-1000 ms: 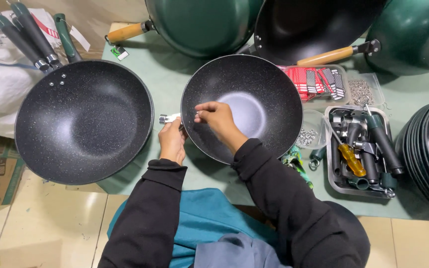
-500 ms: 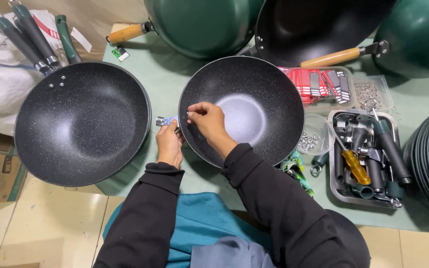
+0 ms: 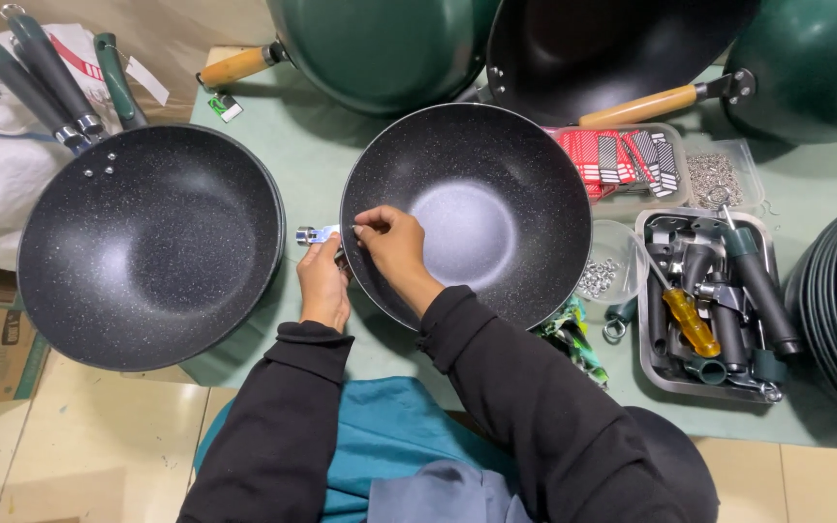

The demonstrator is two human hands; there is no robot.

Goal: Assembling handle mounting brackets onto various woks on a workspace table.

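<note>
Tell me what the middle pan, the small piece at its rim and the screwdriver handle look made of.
Middle pan: likely metal with a dark nonstick coating; matte black with pale speckles.
Small piece, held by the left hand: apparently bare metal; silvery and shiny.
Screwdriver handle: probably plastic; translucent amber, glossy.

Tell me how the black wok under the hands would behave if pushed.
The wok has a rounded bowl, so it would probably rock or tip. With no handle yet, it may spin freely. It looks like stiff metal, likely heavy.
</note>
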